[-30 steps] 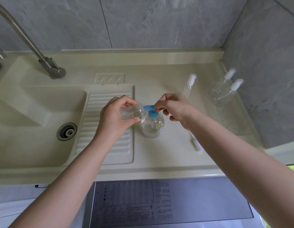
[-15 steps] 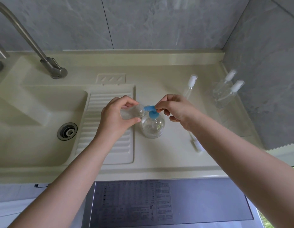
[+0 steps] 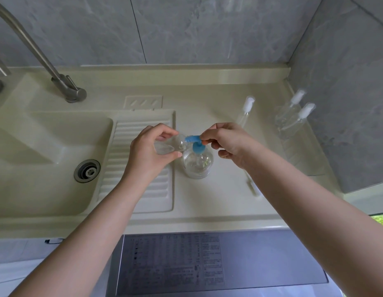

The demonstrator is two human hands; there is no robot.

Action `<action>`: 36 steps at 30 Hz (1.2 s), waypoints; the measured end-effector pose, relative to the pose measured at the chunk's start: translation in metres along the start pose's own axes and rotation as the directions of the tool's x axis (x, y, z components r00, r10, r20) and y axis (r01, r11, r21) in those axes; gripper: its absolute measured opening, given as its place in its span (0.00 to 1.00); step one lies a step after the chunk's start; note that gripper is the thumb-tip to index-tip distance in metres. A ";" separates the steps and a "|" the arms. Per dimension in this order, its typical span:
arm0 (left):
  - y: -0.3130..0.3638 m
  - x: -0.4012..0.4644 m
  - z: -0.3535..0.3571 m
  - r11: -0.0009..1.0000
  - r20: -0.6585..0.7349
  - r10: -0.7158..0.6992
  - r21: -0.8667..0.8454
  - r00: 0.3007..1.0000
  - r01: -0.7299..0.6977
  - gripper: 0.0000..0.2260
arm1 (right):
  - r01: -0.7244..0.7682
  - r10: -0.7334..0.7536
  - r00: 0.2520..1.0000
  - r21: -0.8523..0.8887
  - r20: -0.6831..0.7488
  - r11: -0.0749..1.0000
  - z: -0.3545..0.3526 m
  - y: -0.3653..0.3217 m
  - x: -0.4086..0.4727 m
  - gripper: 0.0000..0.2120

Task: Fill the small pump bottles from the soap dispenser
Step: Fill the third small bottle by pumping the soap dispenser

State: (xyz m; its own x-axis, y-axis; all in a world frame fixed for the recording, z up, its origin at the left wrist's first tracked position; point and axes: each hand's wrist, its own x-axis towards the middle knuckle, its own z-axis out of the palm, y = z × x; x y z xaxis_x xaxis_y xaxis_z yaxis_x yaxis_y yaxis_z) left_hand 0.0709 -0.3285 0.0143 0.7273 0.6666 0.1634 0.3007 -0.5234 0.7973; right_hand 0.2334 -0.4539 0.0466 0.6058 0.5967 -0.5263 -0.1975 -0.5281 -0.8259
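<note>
A clear soap dispenser (image 3: 198, 165) with a blue pump head (image 3: 194, 140) stands on the counter beside the ribbed drainboard. My left hand (image 3: 150, 152) grips a small clear bottle (image 3: 172, 145), tilted on its side with its open mouth at the blue spout. My right hand (image 3: 226, 142) pinches the back end of the pump head with thumb and fingertips. Three small pump bottles with white tops stand further right: one (image 3: 246, 111) behind my right hand, two (image 3: 293, 115) near the side wall. A loose white pump top (image 3: 253, 186) lies on the counter by my right forearm.
A cream sink basin (image 3: 46, 146) with a metal drain (image 3: 87, 170) lies to the left, a steel tap (image 3: 64, 86) behind it. Grey tiled walls close the back and the right side. A dark appliance lid (image 3: 218, 262) sits below the counter's front edge.
Both hands, the small bottle and the dispenser stay as they were. Only the camera has drifted slightly.
</note>
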 end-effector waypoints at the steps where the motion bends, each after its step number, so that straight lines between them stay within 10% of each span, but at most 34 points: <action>1: 0.000 0.000 0.000 1.000 0.000 0.002 -0.001 1.000 -0.002 0.20 | 0.006 -0.006 1.000 -0.011 -0.007 1.000 0.001 0.001 0.000 0.03; 36: -0.001 0.002 0.000 1.000 0.002 -0.001 -0.002 1.000 0.001 0.20 | 0.036 -0.036 0.999 -0.021 -0.001 0.999 0.000 -0.001 0.001 0.06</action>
State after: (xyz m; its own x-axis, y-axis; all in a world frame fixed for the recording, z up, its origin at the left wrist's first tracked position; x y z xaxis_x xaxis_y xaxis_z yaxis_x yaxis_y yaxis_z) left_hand 0.0717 -0.3265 0.0137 0.7286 0.6656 0.1616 0.3001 -0.5222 0.7983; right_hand 0.2343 -0.4528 0.0470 0.6131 0.6149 -0.4960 -0.1594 -0.5186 -0.8400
